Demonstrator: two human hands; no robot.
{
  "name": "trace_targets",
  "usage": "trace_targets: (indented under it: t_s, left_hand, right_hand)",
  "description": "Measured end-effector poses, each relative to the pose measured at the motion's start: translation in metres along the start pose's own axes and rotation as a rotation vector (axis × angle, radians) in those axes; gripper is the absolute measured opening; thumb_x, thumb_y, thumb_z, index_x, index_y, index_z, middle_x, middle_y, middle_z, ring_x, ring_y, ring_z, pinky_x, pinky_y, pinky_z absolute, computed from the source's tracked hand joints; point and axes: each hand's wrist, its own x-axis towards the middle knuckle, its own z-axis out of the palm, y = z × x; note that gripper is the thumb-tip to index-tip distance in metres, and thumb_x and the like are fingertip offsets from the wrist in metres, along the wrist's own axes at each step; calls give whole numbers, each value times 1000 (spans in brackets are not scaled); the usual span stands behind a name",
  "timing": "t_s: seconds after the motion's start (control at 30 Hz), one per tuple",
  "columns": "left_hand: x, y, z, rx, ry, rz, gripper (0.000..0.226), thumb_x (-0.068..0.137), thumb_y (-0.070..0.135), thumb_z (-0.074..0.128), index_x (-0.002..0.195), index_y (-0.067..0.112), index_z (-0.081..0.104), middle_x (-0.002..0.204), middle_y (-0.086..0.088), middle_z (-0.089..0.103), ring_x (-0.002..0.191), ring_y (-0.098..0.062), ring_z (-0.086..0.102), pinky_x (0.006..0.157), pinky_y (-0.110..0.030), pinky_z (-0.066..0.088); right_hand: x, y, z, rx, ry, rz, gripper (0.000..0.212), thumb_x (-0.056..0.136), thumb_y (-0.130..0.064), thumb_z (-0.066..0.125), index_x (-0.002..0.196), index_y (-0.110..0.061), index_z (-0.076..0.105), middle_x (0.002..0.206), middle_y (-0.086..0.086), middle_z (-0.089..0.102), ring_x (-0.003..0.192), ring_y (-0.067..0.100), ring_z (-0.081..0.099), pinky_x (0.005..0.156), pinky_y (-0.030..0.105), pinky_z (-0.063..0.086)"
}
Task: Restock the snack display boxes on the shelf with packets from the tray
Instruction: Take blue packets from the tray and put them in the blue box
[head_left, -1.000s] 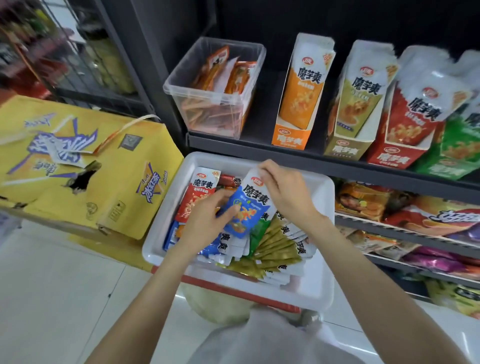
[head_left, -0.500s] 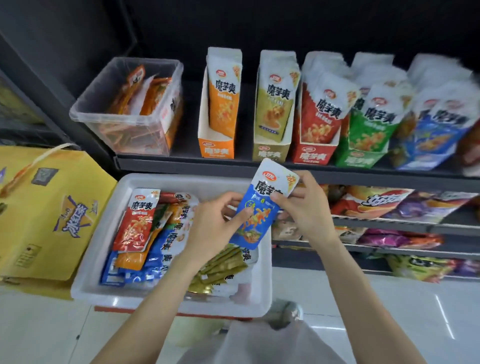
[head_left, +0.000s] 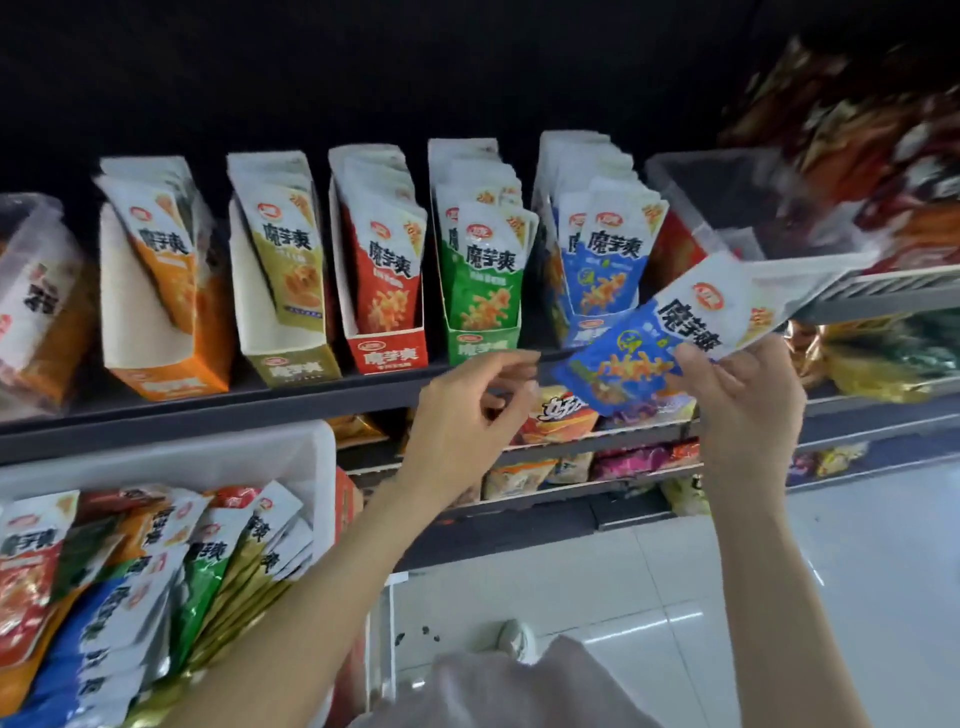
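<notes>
you've got one blue packet (head_left: 670, 338) pinched in your right hand (head_left: 737, 400), just right of the blue display box (head_left: 597, 270) and not yet in it, while your left hand (head_left: 467, 415) hangs loosely curled and holds nothing. the tray (head_left: 291, 457), down left of that box, is heaped with packets, so i'd judge most restocking remains.
</notes>
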Motion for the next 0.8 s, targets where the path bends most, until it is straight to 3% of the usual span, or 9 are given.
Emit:
trace_targets:
  t_s: [0.13, 0.2, 0.33, 0.4, 0.47, 0.53, 0.6, 0.67, 0.8]
  left_hand:
    - [37, 8, 30, 31, 47, 75, 31, 91, 12, 60, 122, 15, 61, 110, 8, 63, 99, -1, 59, 79, -16, 53]
    - [52, 7, 42, 87, 40, 68, 36, 93, 15, 57, 129, 16, 55, 119, 5, 58, 105, -1, 55, 85, -17, 51]
    - [72, -1, 61, 191, 23, 12, 47, 96, 19, 52, 141, 15, 40, 138, -1, 45, 117, -9, 50, 95, -30, 49]
    - [78, -3, 66, 243, 16, -3, 51, 95, 20, 52, 143, 13, 36, 142, -3, 41, 123, -13, 47, 98, -35, 47]
    - [80, -4, 69, 265, 12, -4, 54, 94, 18, 53, 144, 10, 34, 143, -4, 39, 123, -16, 46, 99, -35, 46]
    - [81, -4, 69, 278, 10, 0, 55, 94, 17, 54, 144, 8, 34, 143, -5, 37, 117, -16, 51, 97, -34, 47]
    - [81, -5, 69, 285, 3, 7, 54, 94, 17, 55, 144, 7, 35, 143, -5, 35, 107, -16, 55, 94, -36, 49]
    - [81, -7, 68, 292, -12, 12, 55, 93, 16, 55, 144, 7, 35, 144, -5, 34, 104, -15, 56, 93, -36, 50]
    - [80, -8, 67, 273, -53, 19, 59, 92, 17, 57, 145, 10, 32, 147, -2, 31, 114, -14, 52, 99, -35, 47]
  right_hand:
    - [56, -2, -6, 15, 97, -168, 18, 91, -3, 61, 104, -12, 52, 90, -10, 67, 83, 4, 67, 75, 25, 56]
    - [81, 1, 2, -19, 27, -226, 16, 91, -6, 61, 102, -13, 52, 91, -11, 67, 84, 4, 66, 75, 25, 55]
    - [121, 14, 32, -382, -154, -308, 17, 89, -13, 64, 103, -7, 56, 96, -1, 69, 76, 1, 65, 67, 22, 54]
    - [130, 23, 44, -600, -236, -358, 17, 88, -16, 65, 98, -7, 55, 86, 2, 69, 73, 15, 66, 65, 34, 55]
    - [131, 30, 52, -753, -294, -407, 22, 88, -17, 65, 87, -10, 45, 65, 2, 57, 65, 27, 64, 57, 36, 50]
    - [130, 36, 57, -873, -331, -447, 26, 89, -20, 65, 85, -14, 39, 62, 4, 52, 62, 31, 61, 54, 34, 44]
    - [128, 34, 59, -1018, -321, -467, 22, 90, -26, 64, 91, -12, 47, 67, 9, 56, 66, 32, 61, 56, 31, 37]
    - [127, 30, 60, -1165, -297, -471, 31, 91, -36, 61, 103, -9, 53, 76, 12, 63, 72, 33, 63, 57, 30, 35]
    - [116, 26, 50, -1170, -208, -367, 52, 85, -53, 61, 110, -8, 50, 87, 7, 63, 76, 27, 63, 58, 29, 33]
